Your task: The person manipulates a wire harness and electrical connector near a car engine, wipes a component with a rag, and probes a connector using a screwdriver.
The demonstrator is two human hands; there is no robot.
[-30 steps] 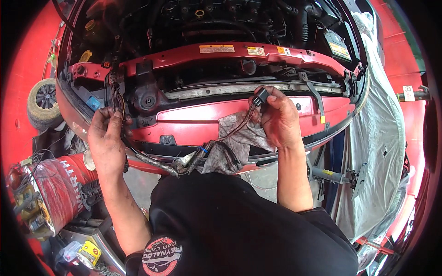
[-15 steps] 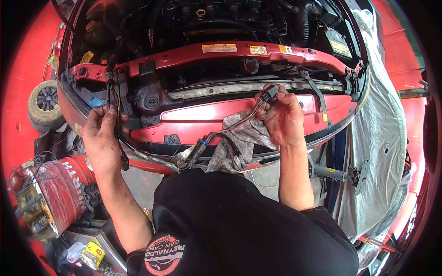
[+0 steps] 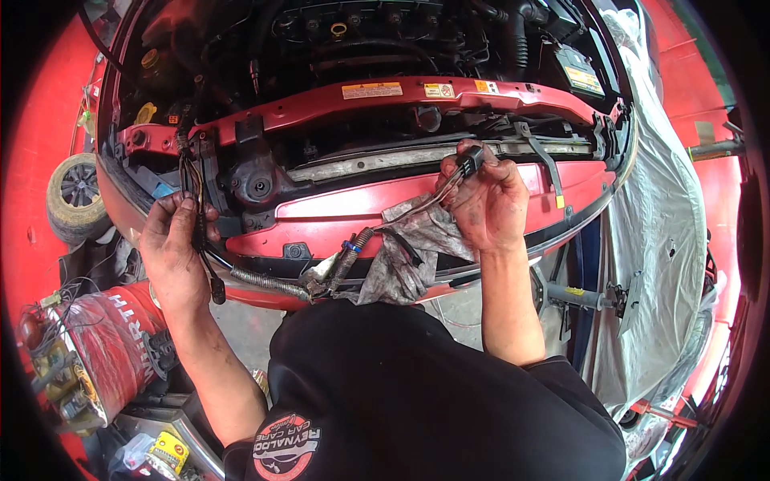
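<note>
My right hand (image 3: pixel 489 200) faces palm up over the red front panel (image 3: pixel 337 200) of a car, its fingers closed round a black wire connector (image 3: pixel 469 161). From that connector thin wires run down to a corrugated grey conduit (image 3: pixel 350 260) with blue tape on it. At the car's left front corner my left hand (image 3: pixel 178 236) pinches a bundle of dark wires (image 3: pixel 192 186) between thumb and fingers. A small black plug (image 3: pixel 217 290) dangles below that hand. Another length of conduit (image 3: pixel 269 280) crosses the bumper toward the middle. A stained grey rag (image 3: pixel 405 264) hangs over the front edge.
Beyond the red crossbar (image 3: pixel 281 104) lies the open engine bay, with a battery (image 3: pixel 579 70) at its right. To the left stand a tyre (image 3: pixel 79 196) and a red drum (image 3: pixel 120 337) with bottles on top. A grey cover sheet (image 3: pixel 658 240) hangs at the right.
The view has shifted slightly. My right fingers have turned the connector a little, while my left hand keeps its pinch on the wires.
</note>
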